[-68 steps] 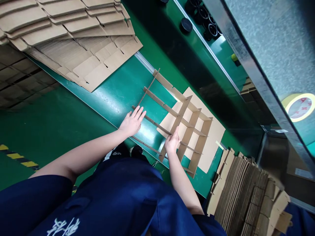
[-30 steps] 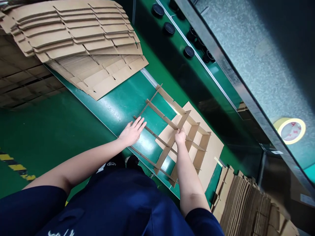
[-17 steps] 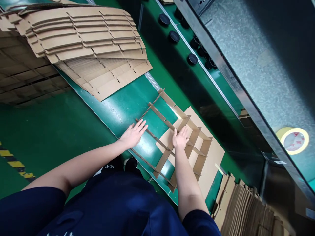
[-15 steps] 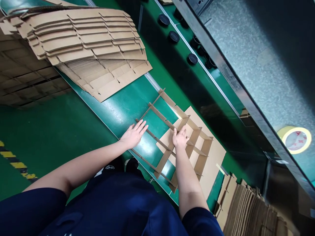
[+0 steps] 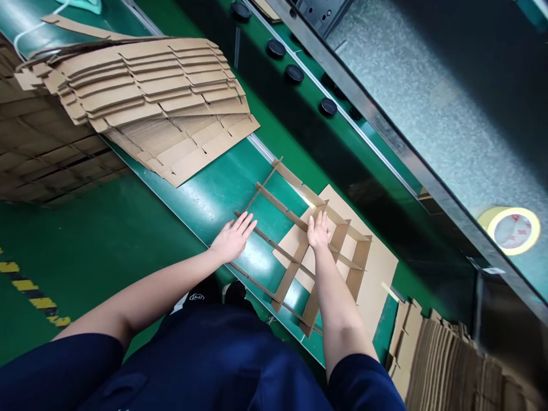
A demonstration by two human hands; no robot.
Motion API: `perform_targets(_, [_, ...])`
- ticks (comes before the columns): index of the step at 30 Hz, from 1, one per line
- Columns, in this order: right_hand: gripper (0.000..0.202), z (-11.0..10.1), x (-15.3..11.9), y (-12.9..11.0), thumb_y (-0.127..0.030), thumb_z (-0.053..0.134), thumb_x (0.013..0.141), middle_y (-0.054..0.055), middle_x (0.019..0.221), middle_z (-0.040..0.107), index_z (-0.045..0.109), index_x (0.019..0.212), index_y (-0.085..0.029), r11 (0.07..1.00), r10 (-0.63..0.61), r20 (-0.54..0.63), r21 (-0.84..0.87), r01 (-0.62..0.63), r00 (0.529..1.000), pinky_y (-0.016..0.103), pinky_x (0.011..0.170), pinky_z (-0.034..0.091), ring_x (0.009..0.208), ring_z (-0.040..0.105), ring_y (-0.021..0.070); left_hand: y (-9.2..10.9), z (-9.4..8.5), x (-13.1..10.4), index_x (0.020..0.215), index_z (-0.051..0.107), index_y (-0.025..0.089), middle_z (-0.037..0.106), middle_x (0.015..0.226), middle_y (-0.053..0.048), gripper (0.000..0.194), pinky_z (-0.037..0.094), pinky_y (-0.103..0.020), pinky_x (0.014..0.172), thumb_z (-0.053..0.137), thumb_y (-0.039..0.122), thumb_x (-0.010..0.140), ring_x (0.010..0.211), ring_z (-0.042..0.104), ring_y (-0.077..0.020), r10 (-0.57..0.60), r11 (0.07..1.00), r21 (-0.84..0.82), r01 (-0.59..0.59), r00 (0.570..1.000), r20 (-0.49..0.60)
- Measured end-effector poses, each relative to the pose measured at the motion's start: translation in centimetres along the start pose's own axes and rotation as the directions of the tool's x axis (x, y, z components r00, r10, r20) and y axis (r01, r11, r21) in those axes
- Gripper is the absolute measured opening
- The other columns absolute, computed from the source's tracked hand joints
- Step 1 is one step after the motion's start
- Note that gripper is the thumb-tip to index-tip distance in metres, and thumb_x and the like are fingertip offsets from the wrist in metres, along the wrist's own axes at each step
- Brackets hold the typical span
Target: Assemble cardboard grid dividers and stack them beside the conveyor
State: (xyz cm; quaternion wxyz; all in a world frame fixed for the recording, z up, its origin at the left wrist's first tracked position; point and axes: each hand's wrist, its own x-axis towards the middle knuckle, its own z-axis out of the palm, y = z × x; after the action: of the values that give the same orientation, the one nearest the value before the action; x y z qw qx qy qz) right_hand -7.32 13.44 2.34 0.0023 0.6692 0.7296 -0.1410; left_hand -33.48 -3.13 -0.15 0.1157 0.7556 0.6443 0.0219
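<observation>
A cardboard divider grid [image 5: 295, 261] of interlocked slotted strips stands on the green bench, its right part over a flat cardboard sheet [image 5: 382, 274]. My left hand [image 5: 233, 237] lies on the grid's left end with fingers stretched out, covering part of a cross strip. Palm down, my right hand [image 5: 319, 230] rests on a crossing of strips near the grid's middle, its fingers extended. Neither hand is wrapped around anything. Several cross strips sit close together on the right side, and one stands apart at the left end.
Slotted cardboard strips [image 5: 158, 85] lie in a fanned stack at the bench's upper left. Another stack of strips [image 5: 449, 359] stands lower right. A metal-edged shelf [image 5: 377, 108] runs along the far side, carrying a yellow tape roll [image 5: 486, 220]. Round black caps [image 5: 294, 73] sit behind.
My right hand has shifted slightly along the grid and its fingers now lie flatter and straighter. The left hand stays in place on the left end. The camera view has tilted slightly.
</observation>
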Motion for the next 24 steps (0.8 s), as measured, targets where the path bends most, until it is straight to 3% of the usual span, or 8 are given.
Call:
perform_targets(4, [0.064,0.4,-6.0,-0.1,-0.049,0.011,0.097,0.012,0.158,0.008,0.003,0.152,-0.019,0.996,-0.088,-0.195,-0.047,0.08,0.977,0.057,0.109,0.021,0.144,0.005,0.025,-0.1,0.3,0.2,0.151,0.012,0.015,0.005,0.158,-0.009,0.072,0.033,-0.047,0.106,0.038,0.024,0.085,0.145,-0.007,-0.0253,0.003,1.0,-0.015,-0.003,1.0,0.0])
perform_targets(7, [0.067,3.0,-9.9,0.0,-0.05,0.015,0.095,0.013,0.157,0.013,0.012,0.152,-0.015,0.99,-0.102,-0.144,-0.116,0.085,0.984,0.057,0.109,0.019,0.144,0.005,0.0262,0.2,0.3,0.4,0.151,0.013,0.015,0.004,0.158,-0.01,0.072,0.032,-0.048,0.107,0.04,0.023,0.085,0.145,-0.007,-0.0251,-0.01,1.0,-0.008,0.01,1.0,-0.009])
perform_targets(11, [0.068,5.1,-10.9,0.7,-0.054,0.014,0.093,0.01,0.156,0.02,0.03,0.147,-0.015,0.991,-0.089,-0.104,-0.11,0.077,0.991,0.056,0.111,0.018,0.144,0.009,0.0242,1.0,-0.1,0.2,0.15,0.02,0.015,0.009,0.158,-0.012,0.075,0.025,-0.053,0.111,0.049,0.025,0.082,0.146,-0.001,-0.028,-0.022,0.999,-0.036,0.021,1.0,-0.019])
perform_targets(14, [0.07,4.9,-11.1,1.3,-0.057,0.013,0.092,0.011,0.154,0.025,0.036,0.145,-0.017,0.996,-0.084,-0.225,-0.021,0.082,0.971,0.056,0.109,0.023,0.143,0.015,0.0251,-0.1,-0.1,0.4,0.149,0.022,0.016,0.016,0.157,-0.013,0.071,0.027,-0.05,0.112,0.049,0.036,0.086,0.145,0.009,-0.0267,-0.011,0.985,-0.172,-0.014,0.99,-0.14])
perform_targets(17, [0.067,4.6,-13.4,1.9,-0.058,0.017,0.091,0.012,0.152,0.029,0.034,0.146,-0.023,0.995,0.025,-0.356,0.099,0.012,0.934,0.061,0.104,0.029,0.142,0.021,0.0278,-4.3,-0.9,1.2,0.146,0.029,0.018,0.026,0.154,-0.013,0.06,0.034,-0.044,0.109,0.04,0.039,0.092,0.143,0.019,-0.0232,-0.115,0.964,-0.265,0.033,0.946,-0.302])
perform_targets(19, [0.065,4.6,-15.7,2.2,-0.059,0.021,0.09,0.012,0.15,0.033,0.036,0.145,-0.027,0.986,0.101,-0.388,0.163,-0.039,0.916,0.064,0.101,0.031,0.14,0.026,0.031,-8.6,-2.0,2.1,0.143,0.035,0.017,0.029,0.152,-0.014,0.055,0.033,-0.047,0.109,0.038,0.04,0.093,0.142,0.021,-0.0254,-0.283,0.949,-0.239,0.206,0.889,-0.359])
perform_targets(21, [0.065,4.7,-17.6,2.2,-0.062,0.023,0.089,0.013,0.148,0.036,0.04,0.142,-0.028,0.976,0.148,-0.39,0.204,-0.071,0.909,0.066,0.1,0.032,0.137,0.03,0.034,-13.4,-3.1,2.9,0.142,0.037,0.013,0.03,0.151,-0.018,0.058,0.032,-0.054,0.107,0.039,0.044,0.092,0.141,0.021,-0.0323,-0.458,0.889,-0.182,0.421,0.815,-0.354])
perform_targets(24, [0.067,4.4,-18.9,1.3,-0.064,0.026,0.087,0.014,0.146,0.039,0.044,0.14,-0.026,0.967,0.174,-0.386,0.243,-0.081,0.906,0.064,0.102,0.033,0.134,0.035,0.0358,-19.0,-3.7,3.2,0.136,0.044,0.004,0.038,0.143,-0.025,0.062,0.029,-0.06,0.104,0.034,0.047,0.094,0.136,0.027,-0.0406,-0.556,0.83,-0.182,0.527,0.766,-0.322])
